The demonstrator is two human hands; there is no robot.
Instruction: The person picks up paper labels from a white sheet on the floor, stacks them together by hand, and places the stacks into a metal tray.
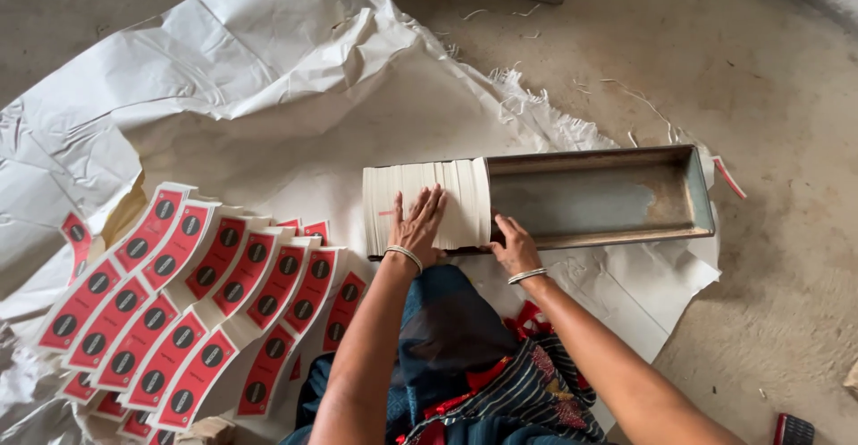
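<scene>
Paper sheet (268, 79): white, crumpled, spread over the floor.
Red cards (179, 302): fanned rows, left.
Metal tray (599, 197): long, grey; right end bare.
White stack (427, 204): on edge in the tray's left end.
Left hand (418, 226): flat, grip open, on the stack.
Right hand (514, 248): fingers curled at the stack's right end.

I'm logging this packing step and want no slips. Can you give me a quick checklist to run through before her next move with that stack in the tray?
1. Left hand flat on the white stack: ok.
2. Right hand at the stack's near right corner: ok.
3. Stack sits squarely inside the metal tray: cannot tell.
4. Tray's right part free: ok.
5. Red printed blanks fanned within left reach: ok.
</scene>
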